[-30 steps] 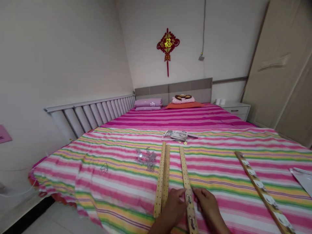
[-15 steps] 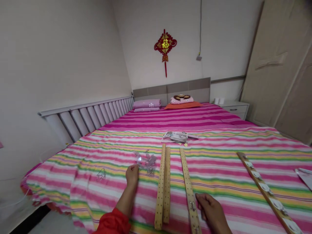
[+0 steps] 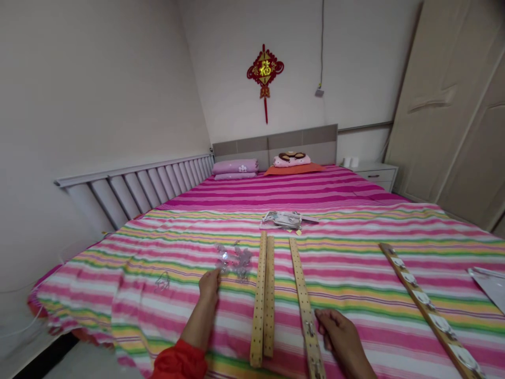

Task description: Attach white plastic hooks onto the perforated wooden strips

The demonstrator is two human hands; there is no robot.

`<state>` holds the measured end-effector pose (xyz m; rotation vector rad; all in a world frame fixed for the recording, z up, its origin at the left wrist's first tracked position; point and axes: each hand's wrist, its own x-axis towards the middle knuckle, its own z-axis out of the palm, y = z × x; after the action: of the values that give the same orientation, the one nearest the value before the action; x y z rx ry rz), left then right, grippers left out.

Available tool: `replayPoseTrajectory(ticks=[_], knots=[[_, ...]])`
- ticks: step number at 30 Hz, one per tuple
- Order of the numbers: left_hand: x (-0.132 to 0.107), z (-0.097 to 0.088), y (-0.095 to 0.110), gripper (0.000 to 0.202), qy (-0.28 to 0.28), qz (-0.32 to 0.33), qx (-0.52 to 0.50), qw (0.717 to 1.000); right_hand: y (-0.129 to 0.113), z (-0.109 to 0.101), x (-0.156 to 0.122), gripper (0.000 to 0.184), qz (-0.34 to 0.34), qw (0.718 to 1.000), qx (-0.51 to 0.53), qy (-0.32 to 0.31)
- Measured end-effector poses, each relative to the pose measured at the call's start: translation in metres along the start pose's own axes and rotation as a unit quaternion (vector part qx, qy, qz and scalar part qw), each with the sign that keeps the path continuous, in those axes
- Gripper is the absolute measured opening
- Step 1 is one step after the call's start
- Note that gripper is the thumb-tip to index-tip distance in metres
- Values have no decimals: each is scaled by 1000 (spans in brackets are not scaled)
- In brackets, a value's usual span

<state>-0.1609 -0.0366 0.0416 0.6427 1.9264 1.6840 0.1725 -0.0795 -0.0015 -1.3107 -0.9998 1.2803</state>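
Observation:
My left hand (image 3: 209, 285) is closed, with its fingertips at the near left edge of a loose pile of small shiny, clear and silvery pieces (image 3: 241, 259). Whatever those fingers pinch is too small to make out. My right hand (image 3: 341, 332) is curled closed beside a pale wooden strip with rows of holes (image 3: 301, 287). Its thumb and forefinger meet close to the strip's right edge; anything between them is hidden. Small metal fittings (image 3: 309, 329) sit on the near end of this strip. Left of it, two more drilled wooden strips (image 3: 259, 305) lie side by side.
Further right lies a wooden strip bearing several round white pieces (image 3: 423, 298). A clear packet (image 3: 284, 220) rests beyond the strips, and a thin wire-like bundle (image 3: 162, 281) is at left. A white sheet (image 3: 489, 284) lies far right on the striped bedspread (image 3: 355, 263).
The view has shifted slightly, moving the whole scene a little left in the picture. Both hands keep nearly the same places beside the pile and the strip.

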Motion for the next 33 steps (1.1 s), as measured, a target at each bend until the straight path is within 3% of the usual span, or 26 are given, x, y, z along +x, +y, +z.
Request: replayPoseTrajectory(ticks=[7, 12, 16, 21, 28, 33], knots=[[-34, -27, 16, 13, -73, -108, -189, 973, -2, 0, -1, 34, -11, 1000, 1, -1], [-80, -25, 39, 11, -155, -263, -327, 894, -8, 1, -6, 32, -7, 1000, 28, 6], [-123, -12, 50, 15, -196, -331, -334, 861, -13, 1, -14, 28, 4, 998, 55, 10], [-164, 5, 48, 19, -254, -407, -324, 815, -23, 5, -30, 27, -29, 996, 89, -6], [-199, 13, 47, 13, -318, -465, -294, 772, -59, 19, -60, 41, -129, 985, 67, -91], [-215, 10, 51, 19, -359, -500, -280, 737, -75, 17, -69, 30, -213, 967, 19, -138]])
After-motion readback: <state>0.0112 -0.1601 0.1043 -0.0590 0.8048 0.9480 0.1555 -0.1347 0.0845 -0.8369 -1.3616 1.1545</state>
